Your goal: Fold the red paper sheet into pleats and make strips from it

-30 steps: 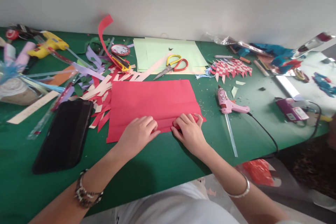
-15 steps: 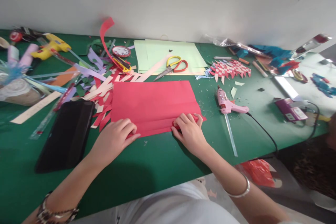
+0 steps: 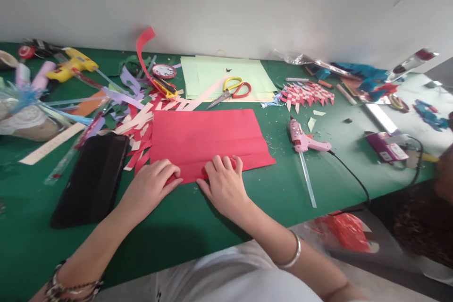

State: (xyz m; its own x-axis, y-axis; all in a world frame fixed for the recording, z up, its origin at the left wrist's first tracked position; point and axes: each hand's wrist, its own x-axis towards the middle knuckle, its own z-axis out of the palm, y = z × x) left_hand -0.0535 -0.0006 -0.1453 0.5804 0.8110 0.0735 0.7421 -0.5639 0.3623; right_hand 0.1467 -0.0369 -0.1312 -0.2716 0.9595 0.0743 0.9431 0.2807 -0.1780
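A red sheet of paper [image 3: 203, 134] lies flat before me, with crease lines running across its near part. My left hand [image 3: 157, 181] is at its near left corner, fingers curled and thumb along the near edge, gripping it. Close to the middle of that edge, my right hand [image 3: 222, 184] bends its fingers over the fold with the thumb at the edge; the fingertips are partly hidden. Just beyond the sheet are scissors [image 3: 231, 92] with yellow and red handles, resting on pale green paper [image 3: 198, 73].
A black phone-like slab [image 3: 90, 179] and cut paper strips [image 3: 139, 139] lie left. A yellow glue gun [image 3: 72, 63] is farther back. On the right are a pink glue gun [image 3: 306, 141] with a cord and a woven red-and-white paper piece [image 3: 307, 94]. Someone's dark hair shows far right.
My right hand has slid left along the near edge of the red paper, closer to my left hand. My left hand stays near the corner.
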